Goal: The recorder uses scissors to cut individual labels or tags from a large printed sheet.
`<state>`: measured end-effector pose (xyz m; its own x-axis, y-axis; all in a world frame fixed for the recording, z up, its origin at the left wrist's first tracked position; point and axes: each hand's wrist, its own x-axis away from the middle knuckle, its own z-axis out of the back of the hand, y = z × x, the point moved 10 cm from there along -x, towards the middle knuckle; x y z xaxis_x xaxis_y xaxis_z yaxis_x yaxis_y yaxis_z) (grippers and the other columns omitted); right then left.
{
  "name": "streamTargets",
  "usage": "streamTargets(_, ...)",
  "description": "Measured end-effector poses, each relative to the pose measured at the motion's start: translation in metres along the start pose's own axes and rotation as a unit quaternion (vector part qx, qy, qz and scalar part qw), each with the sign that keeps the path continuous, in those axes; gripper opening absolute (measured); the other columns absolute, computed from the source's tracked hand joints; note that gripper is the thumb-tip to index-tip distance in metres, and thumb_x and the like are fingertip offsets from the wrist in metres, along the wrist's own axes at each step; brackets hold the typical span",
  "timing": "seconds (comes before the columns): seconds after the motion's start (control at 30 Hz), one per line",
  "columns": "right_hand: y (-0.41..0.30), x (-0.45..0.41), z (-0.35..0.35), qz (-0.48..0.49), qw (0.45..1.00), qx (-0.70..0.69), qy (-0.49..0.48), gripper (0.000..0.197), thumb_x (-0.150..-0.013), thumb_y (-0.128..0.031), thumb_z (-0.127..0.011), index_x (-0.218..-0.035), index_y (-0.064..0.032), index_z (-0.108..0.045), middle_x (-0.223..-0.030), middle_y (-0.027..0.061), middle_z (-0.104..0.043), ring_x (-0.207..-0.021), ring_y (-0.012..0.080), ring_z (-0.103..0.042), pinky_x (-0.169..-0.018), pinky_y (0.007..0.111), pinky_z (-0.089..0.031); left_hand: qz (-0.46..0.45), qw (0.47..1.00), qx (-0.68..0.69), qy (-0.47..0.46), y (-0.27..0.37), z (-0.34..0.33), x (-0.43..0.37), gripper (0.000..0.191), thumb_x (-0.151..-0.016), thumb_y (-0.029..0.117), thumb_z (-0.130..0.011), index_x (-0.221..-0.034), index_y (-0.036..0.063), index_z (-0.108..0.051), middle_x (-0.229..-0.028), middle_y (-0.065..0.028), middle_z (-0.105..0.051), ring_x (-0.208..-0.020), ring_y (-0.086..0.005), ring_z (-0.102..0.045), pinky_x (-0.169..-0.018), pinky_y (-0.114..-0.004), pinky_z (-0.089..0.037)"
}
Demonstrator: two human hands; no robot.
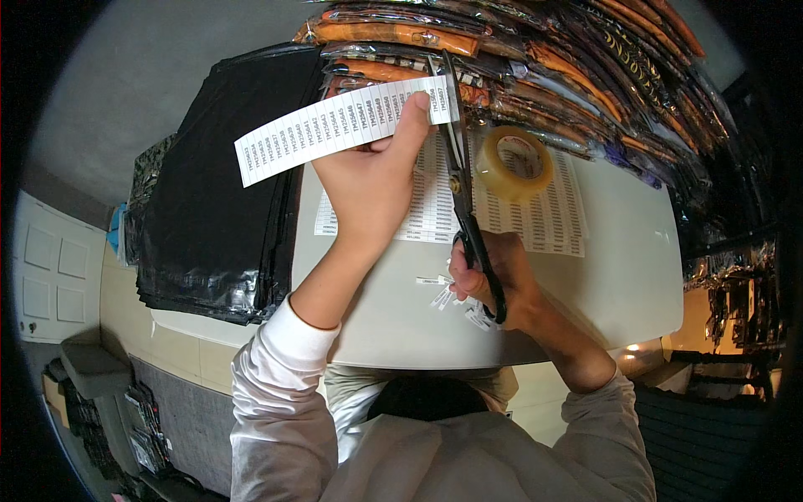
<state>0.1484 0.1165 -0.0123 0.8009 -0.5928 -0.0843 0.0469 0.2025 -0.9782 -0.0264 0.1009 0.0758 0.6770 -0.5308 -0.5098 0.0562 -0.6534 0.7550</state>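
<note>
My left hand [379, 172] pinches a long strip of printed paper labels [313, 135] near its right end, thumb on top. In my right hand [495, 273] is a pair of black-handled scissors [461, 182], blades pointing away from me and parted around the strip's right end. Small cut paper slips [444, 295] lie scattered on the white table beside and partly under my right hand. Printed label sheets [433, 216] rest flat beneath the scissors, partly hidden by my hands. A roll of clear packing tape [514, 164] lies on top of those sheets.
A tall stack of black plastic mailing bags [219, 188] covers the left of the white table [627, 270]. Piles of orange and black items in clear plastic [552, 69] line the far side. A grey sofa [100, 370] and a white door [56, 270] are at the left.
</note>
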Motion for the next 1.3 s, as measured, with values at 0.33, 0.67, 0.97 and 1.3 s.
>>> streamTargets(0.33,0.0037,0.0001,-0.0004,-0.004,1.000,-0.012,0.001,0.055,-0.080,-0.057,-0.076,-0.079,-0.0052,-0.056,-0.062,-0.0015,-0.049,-0.058,0.0091,-0.042,-0.052,0.027,-0.036,-0.002,1.000,0.003,-0.004,-0.0028,0.0005,-0.0002,0.021,-0.088,0.006,-0.074,-0.101,-0.0061,-0.064,-0.089,-0.0107,-0.071,-0.076,-0.0103,-0.068,-0.064,-0.022,-0.055)
streamTargets(0.67,0.0020,0.0000,-0.0001,0.010,1.000,-0.010,0.012,0.049,-0.083,-0.049,-0.076,-0.079,-0.0053,-0.056,-0.059,-0.0010,-0.051,-0.055,0.0081,-0.045,-0.051,0.026,-0.036,-0.005,1.000,-0.011,-0.010,-0.0021,-0.0003,0.0000,0.020,-0.088,0.007,-0.073,-0.101,-0.0063,-0.064,-0.090,-0.0119,-0.071,-0.077,-0.0118,-0.070,-0.065,-0.022,-0.057)
streamTargets(0.97,-0.0008,0.0005,0.0001,0.013,1.000,-0.010,0.015,0.048,-0.085,-0.049,-0.075,-0.077,-0.0059,-0.054,-0.055,-0.0015,-0.053,-0.052,0.0071,-0.048,-0.048,0.025,-0.037,0.016,1.000,0.004,-0.015,-0.0030,-0.0030,0.0005,0.023,-0.089,0.006,-0.072,-0.105,-0.0072,-0.060,-0.094,-0.0136,-0.070,-0.080,-0.0142,-0.070,-0.067,-0.025,-0.060)
streamTargets(1.3,-0.0002,0.0017,0.0000,0.002,1.000,-0.009,0.021,0.048,-0.083,-0.048,-0.076,-0.076,-0.0066,-0.054,-0.055,-0.0025,-0.049,-0.052,0.0073,-0.045,-0.049,0.026,-0.036,0.013,1.000,0.017,-0.013,-0.0019,-0.0030,0.0003,0.024,-0.090,0.006,-0.071,-0.106,-0.0075,-0.060,-0.095,-0.0142,-0.070,-0.081,-0.0151,-0.070,-0.068,-0.026,-0.061)
